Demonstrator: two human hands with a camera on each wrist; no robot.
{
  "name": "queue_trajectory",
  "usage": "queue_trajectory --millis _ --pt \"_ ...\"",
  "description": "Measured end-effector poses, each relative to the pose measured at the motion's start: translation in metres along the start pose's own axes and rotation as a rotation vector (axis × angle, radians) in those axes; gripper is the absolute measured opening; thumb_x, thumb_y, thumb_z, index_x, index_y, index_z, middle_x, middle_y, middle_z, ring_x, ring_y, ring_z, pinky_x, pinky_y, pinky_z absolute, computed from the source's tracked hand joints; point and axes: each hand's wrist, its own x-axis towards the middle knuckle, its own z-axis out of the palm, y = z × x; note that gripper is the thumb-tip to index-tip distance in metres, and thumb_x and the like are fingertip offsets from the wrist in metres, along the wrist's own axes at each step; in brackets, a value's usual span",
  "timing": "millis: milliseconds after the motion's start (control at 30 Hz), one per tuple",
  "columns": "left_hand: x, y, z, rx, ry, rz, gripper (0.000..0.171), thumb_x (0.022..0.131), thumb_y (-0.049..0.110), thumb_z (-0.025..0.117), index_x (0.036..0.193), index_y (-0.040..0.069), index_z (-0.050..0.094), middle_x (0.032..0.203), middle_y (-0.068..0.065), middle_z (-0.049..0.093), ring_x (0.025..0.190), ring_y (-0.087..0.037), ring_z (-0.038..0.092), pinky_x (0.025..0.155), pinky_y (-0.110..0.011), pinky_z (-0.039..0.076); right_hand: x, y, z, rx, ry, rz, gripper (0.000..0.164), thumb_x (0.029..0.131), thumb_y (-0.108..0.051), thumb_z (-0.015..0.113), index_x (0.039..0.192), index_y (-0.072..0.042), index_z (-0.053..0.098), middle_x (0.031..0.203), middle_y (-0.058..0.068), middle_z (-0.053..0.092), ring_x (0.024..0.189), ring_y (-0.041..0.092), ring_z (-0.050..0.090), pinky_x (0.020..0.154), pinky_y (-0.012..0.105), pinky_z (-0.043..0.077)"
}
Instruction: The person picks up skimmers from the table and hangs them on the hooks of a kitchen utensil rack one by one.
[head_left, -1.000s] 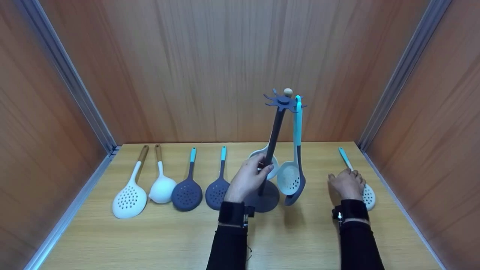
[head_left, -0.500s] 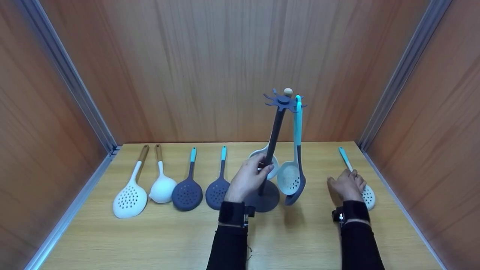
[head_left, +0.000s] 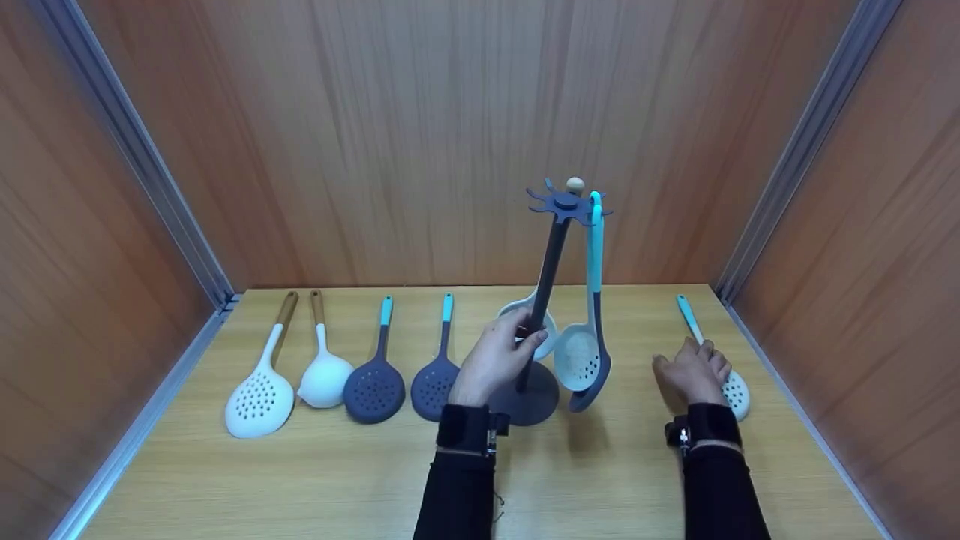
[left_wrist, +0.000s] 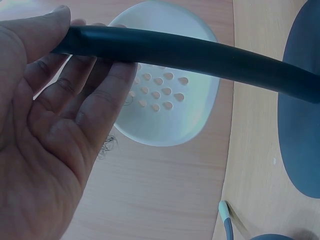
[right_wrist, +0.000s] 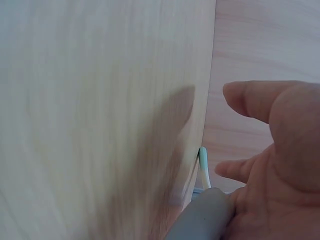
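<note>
Pointing up, long axis upright — dark stand clasped by left grip — right grip thumb-wide, loose

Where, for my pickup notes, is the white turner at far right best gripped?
Probably the slim turquoise handle, from above, pinching across it: the turner lies with that end farthest, its broad head nearer, the right hand covering its middle.

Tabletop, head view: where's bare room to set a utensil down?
Bare: the tabletop in front of the utensil row, left of the left sleeve; and the stretch between the hanging utensils and the right hand. Crowded: around the stand, where the left hand, hanging utensils and nearest dark slotted turner bunch together.
</note>
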Motion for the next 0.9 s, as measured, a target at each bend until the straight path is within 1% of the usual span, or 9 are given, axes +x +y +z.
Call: queue_trajectory --millis 267,333,500,600,700,800,900 --pt "0.000 0.000 0.000 -0.007 0.003 -0.019 0.016 0.108 0.031 0.062 0.121 0.026 0.068 0.120 0.007 0.072 0.118 -0.013 0.069 0.101 -0.040 0.062 0.001 0.000 -0.001 0.007 -0.005 0.012 0.088 0.105 -0.046 0.051 0.162 0.011 0.015 0.165 0.047 0.002 0.148 0.070 0.003 0.123 0.076 -0.002" --pt "0.000 0.000 0.000 -0.009 0.004 -0.019 0.015 0.108 0.031 0.062 0.121 0.026 0.068 0.120 0.007 0.072 0.119 -0.013 0.069 0.101 -0.040 0.062 0.001 0.000 -0.002 0.014 0.003 0.011 0.087 0.105 -0.046 0.051 0.162 0.010 0.017 0.165 0.046 0.004 0.147 0.069 0.005 0.123 0.075 -0.001" --pt "0.000 0.000 0.001 -0.007 0.002 -0.020 0.015 0.108 0.031 0.062 0.121 0.026 0.067 0.120 0.007 0.071 0.119 -0.013 0.069 0.100 -0.040 0.062 0.002 -0.001 -0.003 0.040 0.039 0.018 0.084 0.105 -0.046 0.052 0.162 0.008 0.021 0.164 0.043 0.014 0.146 0.066 0.013 0.123 0.073 0.005" --pt "0.001 0.001 0.001 -0.005 -0.001 -0.023 0.016 0.108 0.031 0.062 0.121 0.025 0.067 0.120 0.007 0.071 0.118 -0.013 0.069 0.100 -0.040 0.062 0.004 -0.004 -0.002 0.060 0.043 0.020 0.084 0.105 -0.045 0.052 0.164 0.005 0.020 0.164 0.042 0.018 0.147 0.063 0.015 0.124 0.072 0.008" --pt "0.001 0.001 0.001 0.001 -0.001 -0.007 0.016 0.108 0.030 0.062 0.121 0.024 0.067 0.121 0.005 0.072 0.118 -0.013 0.069 0.100 -0.039 0.062 0.003 -0.008 0.000 0.055 0.038 -0.007 0.083 0.105 -0.045 0.054 0.164 0.004 0.022 0.163 0.041 0.023 0.147 0.062 0.019 0.122 0.072 0.015" --pt "0.001 0.000 0.000 0.005 -0.001 0.013 0.016 0.108 0.028 0.061 0.121 0.022 0.067 0.122 0.003 0.072 0.118 -0.015 0.070 0.101 -0.040 0.061 0.003 -0.013 0.002 0.025 0.041 -0.047 0.078 0.104 -0.043 0.058 0.162 0.003 0.029 0.159 0.038 0.033 0.144 0.061 0.027 0.117 0.072 0.023" --pt "0.001 0.000 0.000 0.006 -0.004 0.016 0.015 0.108 0.027 0.061 0.121 0.022 0.067 0.123 0.002 0.073 0.120 -0.017 0.070 0.101 -0.041 0.061 0.004 -0.018 0.006 0.011 0.057 -0.071 0.067 0.103 -0.036 0.062 0.157 -0.001 0.043 0.155 0.034 0.043 0.139 0.058 0.036 0.114 0.071 0.028"
